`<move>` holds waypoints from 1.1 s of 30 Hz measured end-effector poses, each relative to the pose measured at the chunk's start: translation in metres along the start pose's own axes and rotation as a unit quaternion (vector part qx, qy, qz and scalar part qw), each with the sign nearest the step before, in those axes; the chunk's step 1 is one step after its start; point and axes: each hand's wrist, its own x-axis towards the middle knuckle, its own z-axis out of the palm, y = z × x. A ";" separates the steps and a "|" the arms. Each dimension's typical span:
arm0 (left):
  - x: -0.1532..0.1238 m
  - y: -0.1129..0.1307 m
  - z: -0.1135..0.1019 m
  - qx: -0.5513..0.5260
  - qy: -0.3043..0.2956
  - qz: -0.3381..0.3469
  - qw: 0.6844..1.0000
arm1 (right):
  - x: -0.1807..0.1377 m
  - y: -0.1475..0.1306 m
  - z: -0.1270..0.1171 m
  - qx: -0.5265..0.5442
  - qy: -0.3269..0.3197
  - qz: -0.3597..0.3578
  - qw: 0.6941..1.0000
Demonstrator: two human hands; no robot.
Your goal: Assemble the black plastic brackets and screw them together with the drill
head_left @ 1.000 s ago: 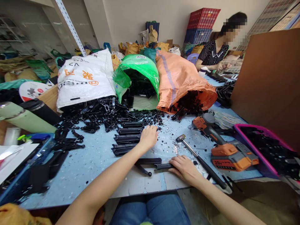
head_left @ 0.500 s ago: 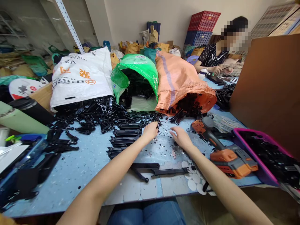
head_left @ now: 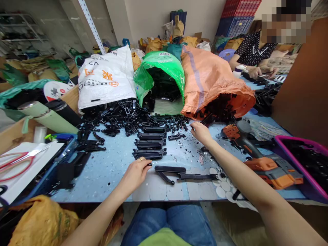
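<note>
- The left hand (head_left: pixel 135 175) pinches a thin pin (head_left: pixel 154 163) between thumb and fingertips; the pin's bright tip points right, just above the near edge of the table (head_left: pixel 112 191).
- The right hand (head_left: pixel 202 132) is farther out, its fingers curled together just below the mouth of the orange bag (head_left: pixel 202 73); whether they grasp anything, I cannot tell.
- In front of the person lies a bracket (head_left: pixel 170 169) with a slanting leg, and beside it a bar (head_left: pixel 197 177) whose right end reaches the white discs (head_left: pixel 225 186); neither hand is on them.
- Beyond the left hand sit stacked arms (head_left: pixel 150 154) in a row, with a short link (head_left: pixel 176 137) to their right.
- The pin looks light and stiff (hard to find again among the washers (head_left: pixel 188 150)), probably slippery; its dark end seems the surer hold.
- The bracket and bar look stiff, smooth and fairly light, though their material is unclear; I would grip each at mid-length, clear of the ends.
- The drill (head_left: pixel 266 167) looks by far the heaviest thing near the right forearm, best lifted by its handle.
</note>
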 end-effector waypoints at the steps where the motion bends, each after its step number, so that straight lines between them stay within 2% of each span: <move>1: -0.003 0.002 0.000 0.023 -0.020 0.005 1.000 | -0.014 -0.005 -0.006 0.028 0.008 -0.019 0.999; 4: -0.006 0.012 -0.002 0.108 -0.071 0.014 0.992 | -0.057 -0.022 -0.025 0.160 0.023 -0.071 0.984; 7: 0.001 0.024 -0.002 0.185 -0.085 0.037 0.978 | -0.092 -0.041 -0.044 0.258 -0.012 -0.091 0.962; 11: 0.016 0.033 0.002 0.220 -0.097 0.096 0.966 | -0.119 -0.062 -0.057 0.299 -0.118 -0.082 0.943; 14: 0.021 0.030 0.010 0.187 -0.082 0.088 0.975 | -0.128 -0.074 -0.059 0.274 -0.165 -0.077 0.944; 16: 0.017 0.025 0.019 0.173 -0.037 0.086 0.980 | -0.131 -0.079 -0.061 0.238 -0.161 -0.091 0.953; 21: -0.002 0.012 0.042 0.203 0.076 0.151 0.964 | -0.130 -0.093 -0.066 0.132 -0.168 -0.143 0.966; 26: -0.008 0.003 0.047 0.183 0.106 0.198 0.957 | -0.134 -0.097 -0.059 0.115 -0.157 -0.173 0.966; 33: -0.005 -0.003 0.043 0.141 0.108 0.222 0.959 | -0.164 -0.081 -0.027 0.212 -0.023 -0.183 0.960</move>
